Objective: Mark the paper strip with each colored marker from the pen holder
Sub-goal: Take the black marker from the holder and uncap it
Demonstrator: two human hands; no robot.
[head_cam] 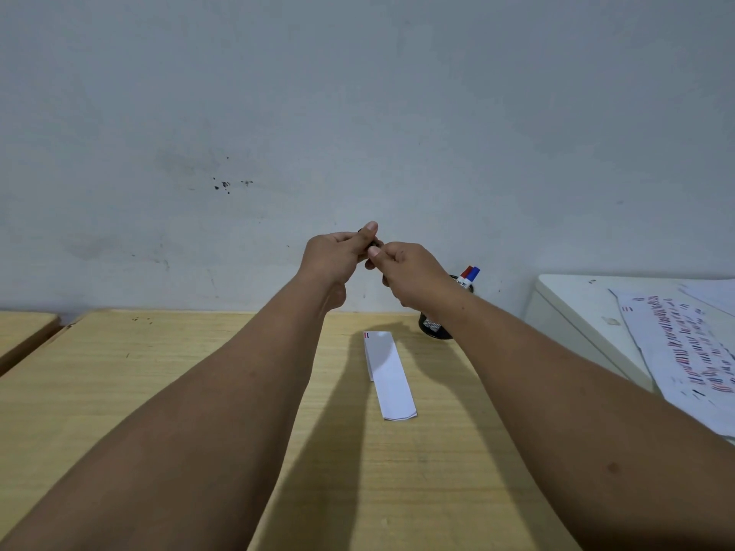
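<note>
Both my hands are raised above the wooden desk (159, 391) and meet around a black marker (374, 243), mostly hidden by the fingers. My left hand (338, 254) grips one end and my right hand (409, 272) grips the other. Below them a white paper strip (387, 375) lies flat on the desk, with small red and dark marks at its far end. A black mesh pen holder (433, 326) stands behind my right wrist at the wall, holding a red marker (466, 272) and a blue marker (474, 274).
A white cabinet (564, 312) stands at the right, level with the desk, with marked paper sheets (676, 344) on top. A second wooden desk (20, 332) sits at the far left. A grey wall runs behind everything.
</note>
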